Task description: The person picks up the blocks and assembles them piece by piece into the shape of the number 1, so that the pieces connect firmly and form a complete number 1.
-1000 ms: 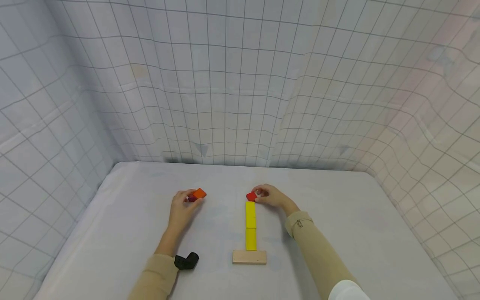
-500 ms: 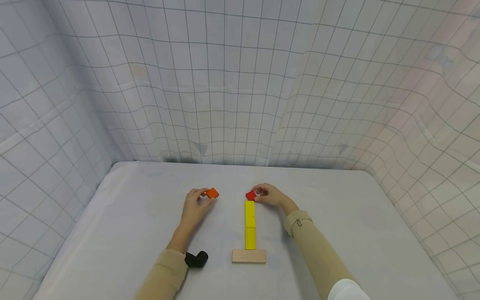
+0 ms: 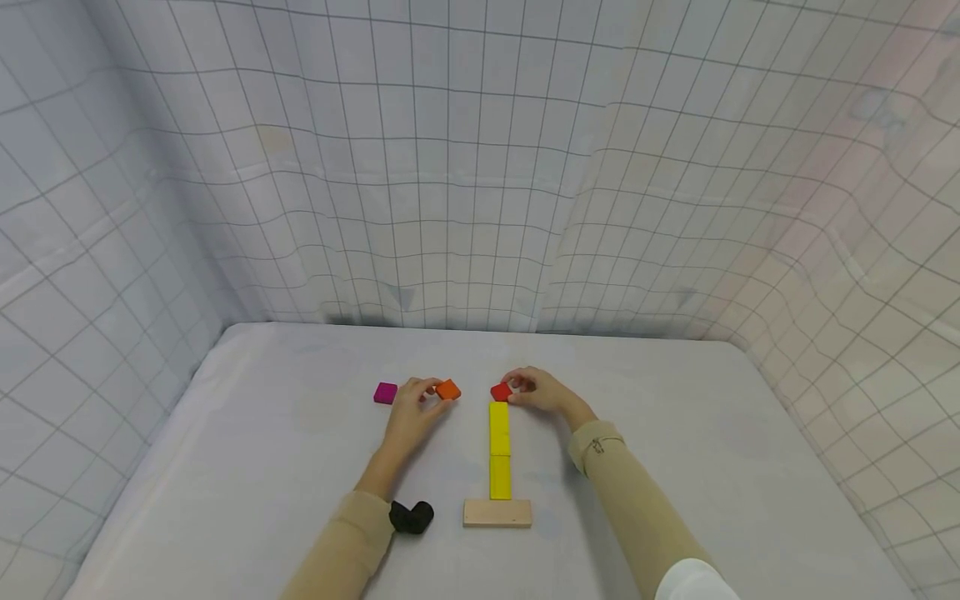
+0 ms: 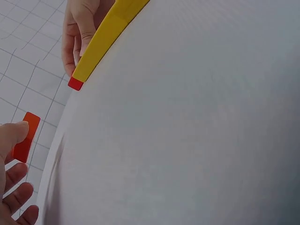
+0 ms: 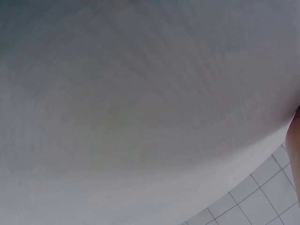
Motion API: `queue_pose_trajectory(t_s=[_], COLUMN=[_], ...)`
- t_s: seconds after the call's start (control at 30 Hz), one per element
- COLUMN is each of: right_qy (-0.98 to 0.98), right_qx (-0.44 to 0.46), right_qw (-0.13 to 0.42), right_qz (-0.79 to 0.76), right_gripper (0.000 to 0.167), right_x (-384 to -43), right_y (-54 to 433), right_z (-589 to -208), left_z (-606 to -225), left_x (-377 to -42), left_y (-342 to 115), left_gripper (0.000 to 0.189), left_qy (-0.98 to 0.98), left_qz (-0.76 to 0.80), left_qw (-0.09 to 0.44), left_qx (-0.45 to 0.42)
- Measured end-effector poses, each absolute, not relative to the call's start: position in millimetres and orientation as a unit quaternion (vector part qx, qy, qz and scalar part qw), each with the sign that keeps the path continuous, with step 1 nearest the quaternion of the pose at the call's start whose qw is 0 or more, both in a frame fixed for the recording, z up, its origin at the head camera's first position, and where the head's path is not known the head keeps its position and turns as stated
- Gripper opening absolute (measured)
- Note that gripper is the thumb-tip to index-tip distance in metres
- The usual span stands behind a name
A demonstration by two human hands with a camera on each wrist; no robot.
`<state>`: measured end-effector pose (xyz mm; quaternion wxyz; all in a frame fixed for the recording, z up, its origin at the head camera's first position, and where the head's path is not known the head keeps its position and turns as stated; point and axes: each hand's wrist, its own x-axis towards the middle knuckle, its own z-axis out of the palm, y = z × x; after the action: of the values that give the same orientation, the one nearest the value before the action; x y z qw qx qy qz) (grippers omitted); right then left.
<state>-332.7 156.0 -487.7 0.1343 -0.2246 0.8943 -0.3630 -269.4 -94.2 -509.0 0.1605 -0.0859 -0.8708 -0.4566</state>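
Between thumb and fingers, my left hand (image 3: 411,414) pinches an orange block (image 3: 448,390); the left wrist view shows it off the table under the thumb. My right hand (image 3: 545,392) holds a small red block (image 3: 502,392) at the far end of two yellow blocks (image 3: 499,429), which lie end to end in a line. At their near end a plain wooden block (image 3: 497,513) lies crosswise. Left of my left hand sits a magenta block (image 3: 386,393). The right wrist view catches only a bit of skin (image 5: 294,154) at its edge, with the held block out of sight.
A white cloth (image 3: 300,467) covers the table, and grid-patterned curtains (image 3: 480,183) enclose its back and sides. A black wrist-worn device (image 3: 412,518) sits at the left cuff. A white round piece (image 3: 695,581) is on the right forearm.
My left hand has moved right with the orange block, toward the red one. The magenta block, partly or wholly hidden earlier, now shows behind it. The right hand stays in place.
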Motion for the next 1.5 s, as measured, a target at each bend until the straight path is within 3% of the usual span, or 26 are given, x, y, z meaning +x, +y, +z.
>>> queue_pose_trajectory(t_s=[0.5, 1.5], right_qy=[0.893, 0.89], right_qx=[-0.22, -0.228], right_qw=[0.138, 0.133], right_qz=[-0.366, -0.373], right_gripper=[0.029, 0.029], right_x=[-333.3, -335.1], right_y=[156.7, 157.0], right_z=[-487.0, -489.7], left_z=[-513.8, -507.1], left_x=[-279.1, -287.2], left_y=[-74.2, -52.0], left_gripper=[0.033, 0.037], left_qy=[-0.891, -0.929], left_qz=[-0.43, -0.349], left_qw=[0.107, 0.069], left_qx=[-0.095, -0.102])
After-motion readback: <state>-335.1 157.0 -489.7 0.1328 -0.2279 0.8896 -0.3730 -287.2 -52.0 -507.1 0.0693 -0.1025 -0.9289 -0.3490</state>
